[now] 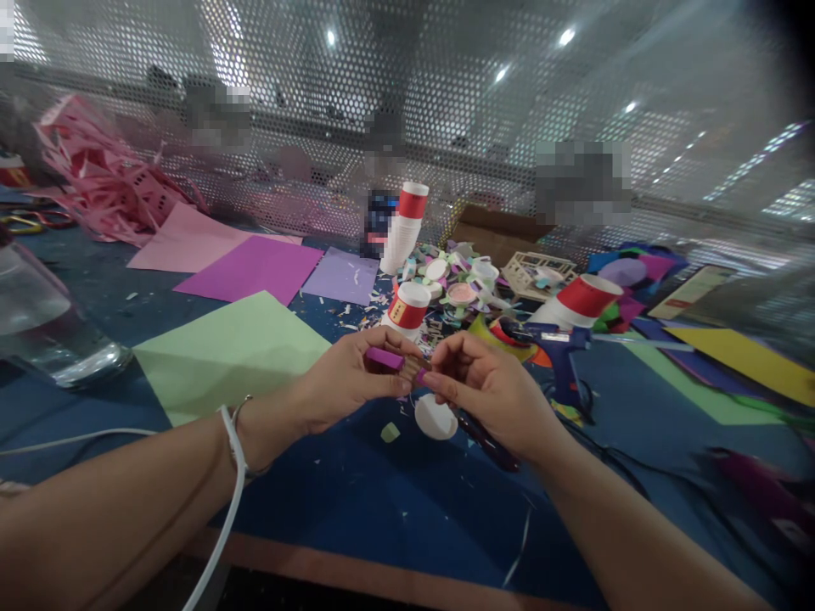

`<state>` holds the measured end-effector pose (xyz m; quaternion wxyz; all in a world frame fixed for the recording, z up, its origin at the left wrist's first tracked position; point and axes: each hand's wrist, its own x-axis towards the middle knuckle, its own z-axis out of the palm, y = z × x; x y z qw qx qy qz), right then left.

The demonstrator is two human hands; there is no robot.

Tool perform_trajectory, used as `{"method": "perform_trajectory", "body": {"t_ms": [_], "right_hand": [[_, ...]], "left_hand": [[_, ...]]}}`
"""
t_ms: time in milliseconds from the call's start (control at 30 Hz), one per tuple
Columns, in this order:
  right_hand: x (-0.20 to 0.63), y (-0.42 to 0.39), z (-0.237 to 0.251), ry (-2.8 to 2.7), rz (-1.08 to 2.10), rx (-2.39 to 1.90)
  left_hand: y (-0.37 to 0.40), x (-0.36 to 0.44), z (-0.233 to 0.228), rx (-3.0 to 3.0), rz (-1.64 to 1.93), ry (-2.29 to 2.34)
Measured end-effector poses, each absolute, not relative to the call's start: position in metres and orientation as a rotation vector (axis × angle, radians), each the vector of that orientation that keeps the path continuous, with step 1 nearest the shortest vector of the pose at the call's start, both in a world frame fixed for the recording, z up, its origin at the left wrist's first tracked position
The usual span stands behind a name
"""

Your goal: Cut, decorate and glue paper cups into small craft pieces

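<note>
Between my two hands, just above the blue tabletop, is a narrow purple paper strip [385, 359]. My left hand [353, 378] pinches it with thumb and fingers. The fingers of my right hand [487, 386] close on its other end, where a small bit of purple shows at the thumb tip. Below the hands lie a small white round piece [436, 417] and a pale green scrap [390, 433]. A dark handle, probably of scissors [497, 450], sticks out under my right hand. A red and white paper cup [408, 307] stands just beyond my fingers.
Coloured paper sheets [251, 265] spread out at left, near a clear bottle [54, 322]. A stack of paper cups [406, 225] leans behind a heap of paper cutouts [462, 280]. On the right are a blue glue gun [564, 352], its cord and yellow paper [755, 358].
</note>
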<state>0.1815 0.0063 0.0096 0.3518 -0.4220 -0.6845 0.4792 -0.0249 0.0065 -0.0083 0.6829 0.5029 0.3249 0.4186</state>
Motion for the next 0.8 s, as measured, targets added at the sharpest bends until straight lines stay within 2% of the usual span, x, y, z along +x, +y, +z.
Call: {"method": "perform_trajectory", "body": {"t_ms": [800], "right_hand": [[0.1817,0.0019,0.0112,-1.755,1.384,-1.04]], "left_hand": [[0.0046,-0.0282,-0.0109,1.152,0.892,0.633]]}}
